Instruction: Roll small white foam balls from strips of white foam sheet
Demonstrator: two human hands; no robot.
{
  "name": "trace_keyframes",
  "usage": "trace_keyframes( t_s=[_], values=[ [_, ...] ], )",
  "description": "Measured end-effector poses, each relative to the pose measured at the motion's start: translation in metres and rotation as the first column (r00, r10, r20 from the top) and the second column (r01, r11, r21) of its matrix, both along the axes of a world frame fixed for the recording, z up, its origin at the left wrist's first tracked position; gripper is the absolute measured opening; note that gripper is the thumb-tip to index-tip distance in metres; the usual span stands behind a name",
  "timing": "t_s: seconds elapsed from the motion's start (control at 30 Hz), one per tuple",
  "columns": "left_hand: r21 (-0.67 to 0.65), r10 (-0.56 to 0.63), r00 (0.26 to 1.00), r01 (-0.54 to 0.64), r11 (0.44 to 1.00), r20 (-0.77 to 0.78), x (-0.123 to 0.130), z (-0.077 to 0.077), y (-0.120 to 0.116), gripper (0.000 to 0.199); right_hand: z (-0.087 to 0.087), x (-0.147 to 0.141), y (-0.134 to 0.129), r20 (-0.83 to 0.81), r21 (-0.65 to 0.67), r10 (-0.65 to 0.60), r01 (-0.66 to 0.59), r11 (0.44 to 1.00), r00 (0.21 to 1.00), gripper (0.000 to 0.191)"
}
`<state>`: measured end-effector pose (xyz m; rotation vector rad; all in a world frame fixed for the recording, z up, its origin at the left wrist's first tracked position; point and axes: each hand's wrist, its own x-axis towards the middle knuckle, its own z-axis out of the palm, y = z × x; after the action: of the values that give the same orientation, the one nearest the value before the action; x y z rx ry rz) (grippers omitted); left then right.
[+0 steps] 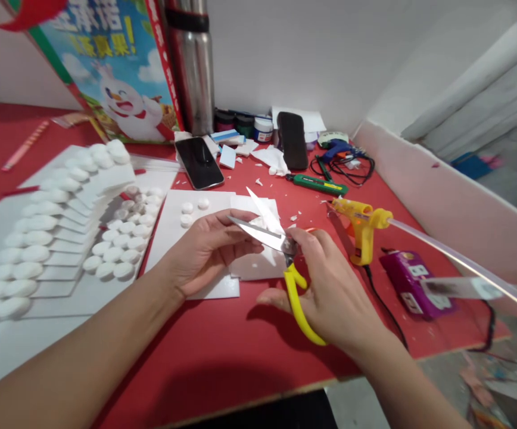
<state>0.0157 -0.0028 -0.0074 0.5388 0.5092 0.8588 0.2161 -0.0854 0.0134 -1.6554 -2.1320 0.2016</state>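
My right hand grips a pair of scissors with yellow handles, its blades spread apart and aimed away to the left. Between the blades is a small white piece, pinched by the fingers of my left hand; the scissors partly cover it, so its exact shape is unclear. Beneath both hands lie a white board and a smaller white sheet. Several small white round pieces rest on the board, just beyond my left hand.
At left, white cards carry large white ovals beside rows of smaller rounds. A yellow glue gun with its cord and a purple box stand at right. Phones, a steel flask and a green-handled tool lie behind.
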Motion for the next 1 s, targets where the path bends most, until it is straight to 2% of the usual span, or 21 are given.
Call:
trace_keyframes(
  t_s=[0.3,0.6,1.0],
  values=[
    [-0.006,-0.012,1.000,0.012,1.000,-0.020,0.000,0.004,-0.002,0.014,-0.001,0.000,-0.001,0.045,0.057,-0.006,0.004,0.998,0.999,0.078],
    [0.015,-0.049,0.999,0.050,0.999,-0.020,-0.002,0.001,0.001,0.014,-0.004,-0.001,-0.003,0.126,0.141,-0.036,0.018,0.990,0.991,0.073],
    [-0.028,-0.063,0.997,0.062,0.998,-0.046,0.000,0.002,-0.001,0.015,-0.011,-0.003,-0.008,0.122,0.209,-0.042,0.016,0.978,0.992,0.059]
  ],
)
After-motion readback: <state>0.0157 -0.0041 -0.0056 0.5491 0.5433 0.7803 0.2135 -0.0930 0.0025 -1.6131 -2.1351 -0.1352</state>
